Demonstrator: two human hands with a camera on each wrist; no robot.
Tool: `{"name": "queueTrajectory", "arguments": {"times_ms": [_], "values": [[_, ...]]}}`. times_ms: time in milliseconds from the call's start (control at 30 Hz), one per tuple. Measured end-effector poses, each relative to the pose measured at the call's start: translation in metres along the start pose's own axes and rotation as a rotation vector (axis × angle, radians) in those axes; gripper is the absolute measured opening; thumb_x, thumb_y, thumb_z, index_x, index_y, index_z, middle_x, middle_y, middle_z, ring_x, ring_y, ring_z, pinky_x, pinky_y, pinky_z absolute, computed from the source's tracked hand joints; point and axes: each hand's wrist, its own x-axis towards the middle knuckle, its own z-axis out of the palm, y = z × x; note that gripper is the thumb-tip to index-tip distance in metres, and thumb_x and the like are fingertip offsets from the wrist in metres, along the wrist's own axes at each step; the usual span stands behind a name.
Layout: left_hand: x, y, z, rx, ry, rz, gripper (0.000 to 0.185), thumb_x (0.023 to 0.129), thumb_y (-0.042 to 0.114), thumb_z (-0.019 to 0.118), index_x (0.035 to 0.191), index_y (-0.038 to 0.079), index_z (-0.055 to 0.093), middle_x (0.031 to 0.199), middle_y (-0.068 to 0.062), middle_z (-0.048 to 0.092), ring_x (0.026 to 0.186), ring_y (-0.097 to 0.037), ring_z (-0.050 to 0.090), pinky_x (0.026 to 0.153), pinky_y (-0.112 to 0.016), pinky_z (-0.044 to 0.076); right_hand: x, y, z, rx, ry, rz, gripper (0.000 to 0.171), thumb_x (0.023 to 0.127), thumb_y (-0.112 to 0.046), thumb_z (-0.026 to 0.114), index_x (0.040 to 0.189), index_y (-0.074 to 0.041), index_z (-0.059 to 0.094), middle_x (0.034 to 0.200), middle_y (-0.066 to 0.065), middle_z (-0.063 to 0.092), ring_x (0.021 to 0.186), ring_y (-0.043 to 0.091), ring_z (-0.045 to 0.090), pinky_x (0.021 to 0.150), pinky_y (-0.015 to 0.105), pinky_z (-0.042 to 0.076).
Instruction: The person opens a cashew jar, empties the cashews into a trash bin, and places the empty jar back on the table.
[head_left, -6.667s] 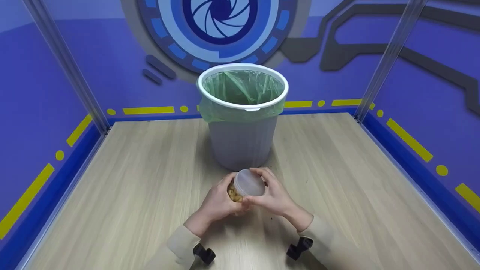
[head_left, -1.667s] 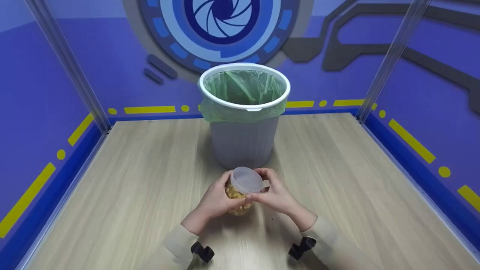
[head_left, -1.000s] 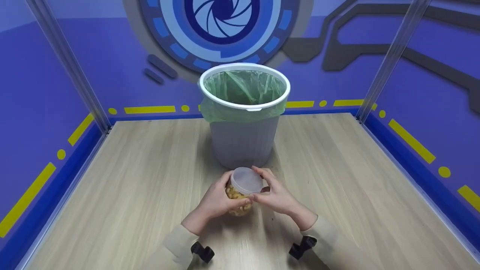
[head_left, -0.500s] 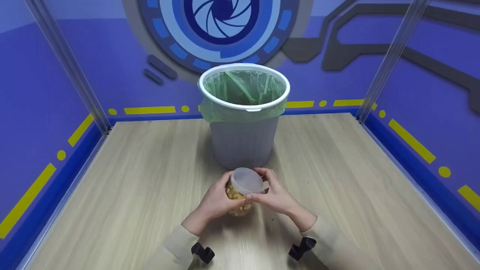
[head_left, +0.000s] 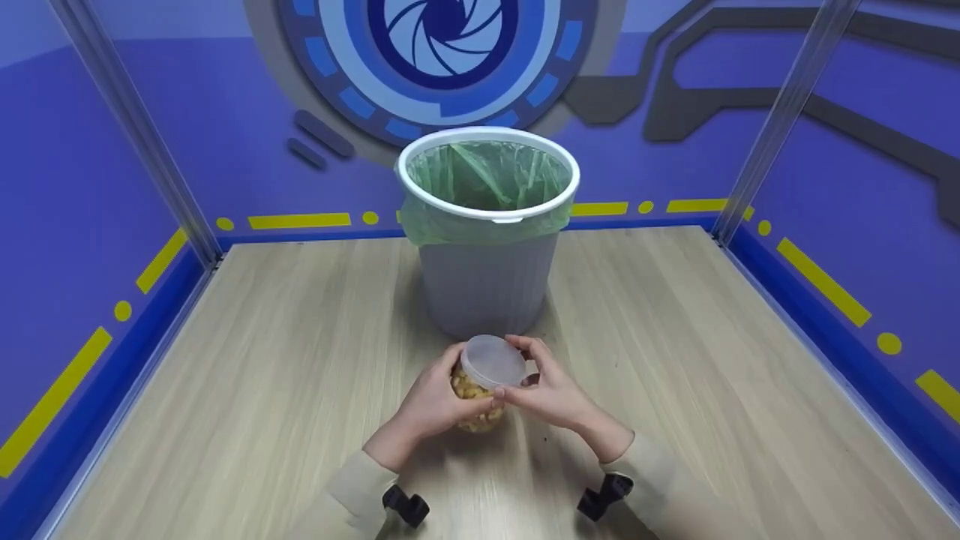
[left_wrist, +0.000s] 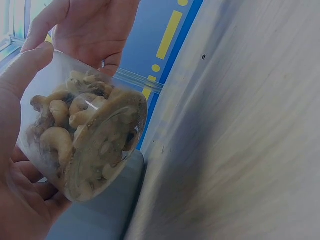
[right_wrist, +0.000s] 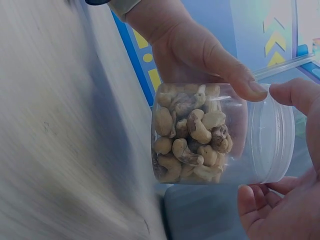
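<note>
You've got the jar of cashews (head_left: 477, 390) tipped just in front of the bin (head_left: 486, 232), left hand (head_left: 435, 401) curled round its body while your right hand (head_left: 551, 386) fingers (right_wrist: 260, 202) pinch the lid (head_left: 493, 361) end.

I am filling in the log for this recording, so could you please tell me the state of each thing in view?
Jar: lid on, tilted, part full of cashews.
Lid: on the jar.
Left hand: grips the jar's body.
Right hand: fingers round the lid.
Bin: upright, open-topped, lined with a green bag.
</note>
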Motion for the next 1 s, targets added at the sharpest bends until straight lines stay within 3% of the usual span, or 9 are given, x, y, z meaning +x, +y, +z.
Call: {"name": "queueTrajectory", "arguments": {"times_ms": [400,600,767,1000], "values": [[-0.0009,0.0007,0.0008,-0.015,-0.013,-0.029,0.088,0.075,0.045,0.091,0.146,0.012,0.050,0.131,-0.010,0.066,0.114,-0.027,0.064,0.097,-0.049,0.051,0.0001,0.0033,-0.0014,0.011,-0.038,-0.044,0.074,0.083,-0.010,0.073,0.150,0.003,0.042,0.152,0.024,0.041,0.135,0.038,0.039,0.094,0.032,0.050],[-0.0005,-0.0004,0.0007,-0.011,-0.003,-0.026,0.086,0.076,0.043,0.090,0.146,0.012,0.050,0.132,-0.011,0.066,0.116,-0.028,0.064,0.098,-0.050,0.051,-0.0007,0.0031,-0.0018,0.008,-0.059,-0.044,0.075,0.090,-0.012,0.072,0.154,0.004,0.036,0.154,0.026,0.037,0.136,0.039,0.039,0.097,0.037,0.052],[-0.0001,-0.0010,0.0005,-0.008,0.011,-0.008,0.086,0.077,0.043,0.090,0.145,0.010,0.050,0.131,-0.012,0.066,0.116,-0.029,0.064,0.098,-0.051,0.052,-0.0004,0.0011,0.0000,0.025,-0.011,-0.011,0.081,0.087,-0.019,0.082,0.150,0.006,0.037,0.143,0.025,0.042,0.125,0.032,0.043,0.091,0.033,0.051],[-0.0006,-0.0003,0.0011,-0.014,0.007,-0.025,0.086,0.076,0.046,0.090,0.145,0.013,0.051,0.129,-0.011,0.067,0.114,-0.028,0.064,0.097,-0.049,0.052,0.0008,0.0013,0.0031,0.014,0.049,-0.004,0.074,0.081,-0.014,0.086,0.138,0.007,0.045,0.130,0.023,0.049,0.113,0.023,0.044,0.080,0.024,0.049]]}}
